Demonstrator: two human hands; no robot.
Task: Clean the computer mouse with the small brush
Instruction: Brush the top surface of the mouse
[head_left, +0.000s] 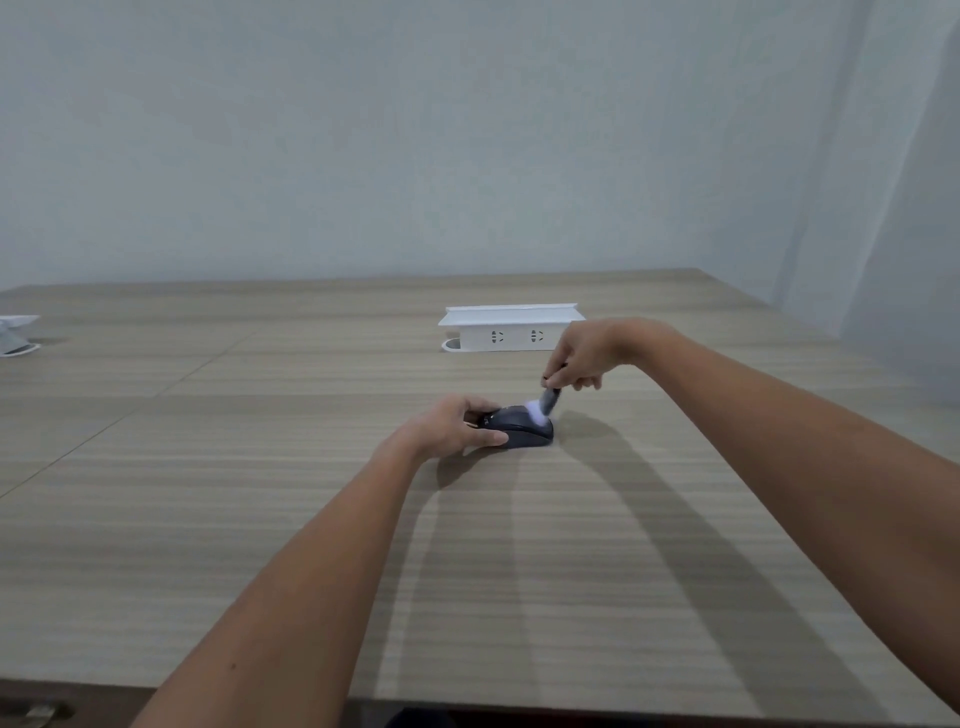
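Note:
A dark grey computer mouse (522, 429) lies on the wooden table (260, 467), a little right of centre. My left hand (454, 427) grips its left end, thumb in front and fingers over the back. My right hand (581, 356) hangs above and to the right of the mouse, pinching the dark handle of a small brush (546, 401). The brush points down and to the left. Its pale bristles touch the top right of the mouse and look blurred.
A white pop-up socket box (511, 328) stands on the table just behind my right hand. At the far left edge sits part of a second white object (15, 335). A pale wall rises behind the table. The table's front edge runs along the bottom.

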